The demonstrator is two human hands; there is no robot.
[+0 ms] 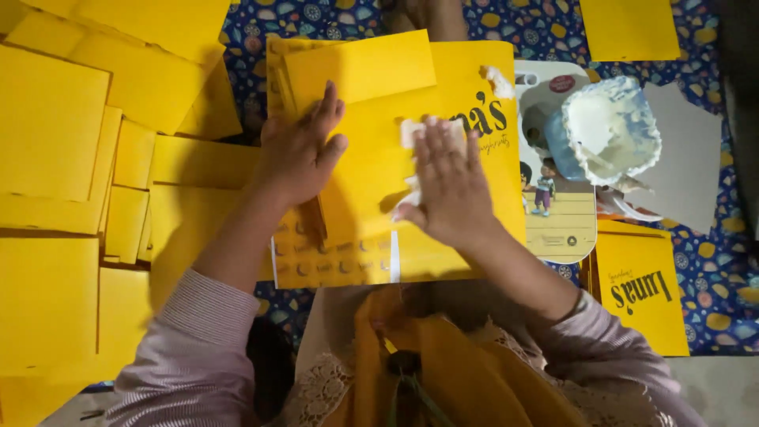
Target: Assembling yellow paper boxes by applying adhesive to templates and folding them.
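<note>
A: Start at the fingers. How do they sit?

B: The right hand [451,190] has its fingers [443,150] flat and close together, pressing a small white cloth pad [417,134] onto the yellow paper sheet [371,166]. The left hand [299,150] lies open, fingers slightly spread, palm down on the same sheet, gripping nothing.

A: Where is that sheet?

B: Centre of view, on a stack of yellow sheets [332,257] with a dotted edge, over a blue patterned cloth [711,277].

A: What might go wrong?

B: I'd judge smearing. The pad looks pasty, so an uneven rub could wrinkle the thin, smooth paper or leave lumps. If the left palm lifts, the sheet may skid askew.

A: And around it?

B: A white-crusted paste bowl [613,126] stands just right, on a glossy picture card [557,213]; an elbow could tip it. Matte yellow rectangles [55,134] pile on the left.
</note>
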